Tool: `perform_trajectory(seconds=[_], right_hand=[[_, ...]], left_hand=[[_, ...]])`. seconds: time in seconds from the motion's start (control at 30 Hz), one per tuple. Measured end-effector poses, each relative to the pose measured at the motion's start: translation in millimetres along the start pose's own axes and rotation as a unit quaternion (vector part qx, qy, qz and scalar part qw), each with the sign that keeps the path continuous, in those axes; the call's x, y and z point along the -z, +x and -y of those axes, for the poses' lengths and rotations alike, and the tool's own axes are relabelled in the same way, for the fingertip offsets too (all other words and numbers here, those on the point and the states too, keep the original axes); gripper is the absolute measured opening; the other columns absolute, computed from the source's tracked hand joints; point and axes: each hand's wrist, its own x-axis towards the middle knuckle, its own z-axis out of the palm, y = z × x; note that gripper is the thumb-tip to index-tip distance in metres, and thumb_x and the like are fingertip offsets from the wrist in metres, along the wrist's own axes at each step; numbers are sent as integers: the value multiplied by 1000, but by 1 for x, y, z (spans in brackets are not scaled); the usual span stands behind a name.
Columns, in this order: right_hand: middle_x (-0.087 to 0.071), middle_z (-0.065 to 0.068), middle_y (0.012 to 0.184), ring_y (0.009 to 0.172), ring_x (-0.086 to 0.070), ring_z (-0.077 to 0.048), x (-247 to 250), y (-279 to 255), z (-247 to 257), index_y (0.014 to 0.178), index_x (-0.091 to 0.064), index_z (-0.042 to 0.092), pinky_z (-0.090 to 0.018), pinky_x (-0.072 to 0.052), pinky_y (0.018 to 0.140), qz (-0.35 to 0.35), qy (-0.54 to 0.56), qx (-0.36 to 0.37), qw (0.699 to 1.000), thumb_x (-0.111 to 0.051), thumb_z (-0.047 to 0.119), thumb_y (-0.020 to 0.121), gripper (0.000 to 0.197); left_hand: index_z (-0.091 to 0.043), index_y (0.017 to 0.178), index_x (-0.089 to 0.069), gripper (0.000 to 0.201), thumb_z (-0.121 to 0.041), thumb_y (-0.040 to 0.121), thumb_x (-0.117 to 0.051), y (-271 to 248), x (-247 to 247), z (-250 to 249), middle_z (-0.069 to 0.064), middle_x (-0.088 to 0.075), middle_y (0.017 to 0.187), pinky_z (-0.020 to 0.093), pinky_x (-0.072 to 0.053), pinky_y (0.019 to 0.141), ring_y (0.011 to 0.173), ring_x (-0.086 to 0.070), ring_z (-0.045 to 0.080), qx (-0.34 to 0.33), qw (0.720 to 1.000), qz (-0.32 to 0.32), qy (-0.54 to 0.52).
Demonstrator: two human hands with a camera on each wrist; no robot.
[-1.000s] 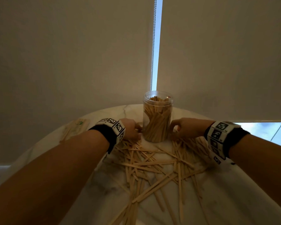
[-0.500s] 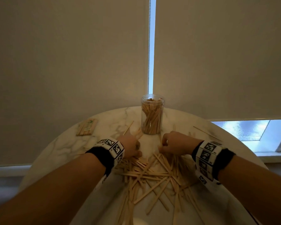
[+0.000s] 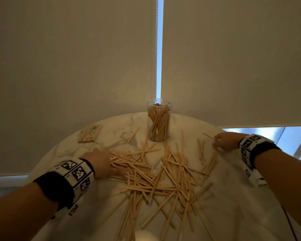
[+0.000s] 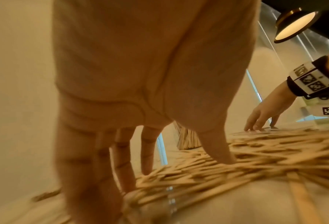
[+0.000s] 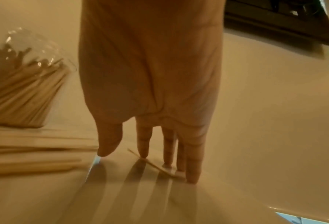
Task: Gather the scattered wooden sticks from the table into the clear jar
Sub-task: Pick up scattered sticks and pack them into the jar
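The clear jar [image 3: 158,120] stands at the far middle of the round marble table [image 3: 233,214], partly filled with upright wooden sticks. A broad pile of loose sticks [image 3: 156,178] lies in front of it. My left hand [image 3: 101,161] rests at the pile's left edge, fingers straight and spread, thumb [image 4: 220,153] pressing on the sticks [image 4: 236,165]. My right hand [image 3: 223,141] is out at the far right, straight fingertips [image 5: 144,153] touching a single thin stick [image 5: 157,166] lying apart from the pile. The jar [image 5: 23,84] shows to its left.
A small packet of sticks [image 3: 90,133] lies at the table's far left. A lone stick [image 3: 133,134] lies left of the jar. Closed roller blinds [image 3: 76,66] hang right behind the table. A pendant lamp [image 4: 297,24] hangs overhead.
Both hands have spread apart from the middle of the pile: the left slid to the pile's left edge, the right reached out to a stray stick at the far right. The head view pulled back.
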Motion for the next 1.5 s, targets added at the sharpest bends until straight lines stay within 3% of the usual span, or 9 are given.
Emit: perform_trajectory(seconds=[0.17,0.3,0.47,0.6,0.73,0.93,1.17,1.37,1.5], right_hand=[[-64,-5,121,107,-59,-22,-6,-13,21,117,-66,15,-32,-49,92,-26,-19,63,998,-69,24,87,32],[-64,-3,116,105,-59,-21,-16,-41,62,117,-65,14,-30,-48,89,-2,-61,127,990,-61,18,91,26],[-68,0,109,92,-59,-17,-7,-35,105,111,-70,18,-29,-47,80,-5,-5,179,984,-58,25,95,21],[-63,-2,130,116,-57,-22,0,7,128,128,-66,24,-31,-43,97,-71,-30,187,979,-51,20,98,34],[-55,-6,142,125,-53,-27,-4,36,139,146,-49,27,-31,-42,99,5,-130,189,973,-41,8,96,54],[-56,-3,137,118,-55,-26,3,18,128,144,-50,36,-30,-43,99,13,-224,238,945,-38,12,97,54],[-65,4,123,106,-57,-17,18,-15,115,120,-70,27,-30,-44,96,43,-80,191,977,-48,38,100,32],[-76,-5,69,71,-75,-19,-7,-50,105,82,-74,6,-36,-56,82,123,-105,49,986,-31,90,75,94],[-74,-5,74,73,-71,-18,-20,-81,118,82,-72,8,-30,-55,80,104,-68,69,990,-41,92,68,91]], left_hand=[[-19,133,-47,75,-64,78,-71,7,-2,-15,7,-50,133,31,-47,94,116,-54,22,-37,999,-8,-29],[-22,125,-55,56,-50,80,-75,26,-4,-31,4,-55,125,31,-48,86,107,-55,20,-77,994,-35,-76],[-24,126,-54,64,-66,80,-66,37,-12,-47,7,-47,126,35,-47,95,114,-51,24,-92,989,-60,-102],[-20,123,-56,59,-68,87,-56,53,-7,-49,8,-52,123,37,-46,95,113,-52,26,-80,987,-97,-100],[-15,124,-58,41,-44,101,-43,92,15,-46,14,-54,127,42,-47,98,115,-52,32,-52,983,-151,-88],[-8,134,-59,38,-24,101,-50,148,33,-56,10,-59,135,35,-47,100,122,-58,28,-98,994,-52,16],[-10,116,-71,35,-32,101,-48,145,16,-41,10,-70,115,35,-52,91,103,-64,28,-137,988,-69,33],[-14,133,-52,51,-52,98,-45,93,12,-9,14,-55,129,40,-46,97,118,-54,33,-43,985,-168,-17],[-10,90,-64,69,-67,98,-26,54,9,-27,4,-58,75,31,-48,75,75,-59,21,-6,997,-71,7]])
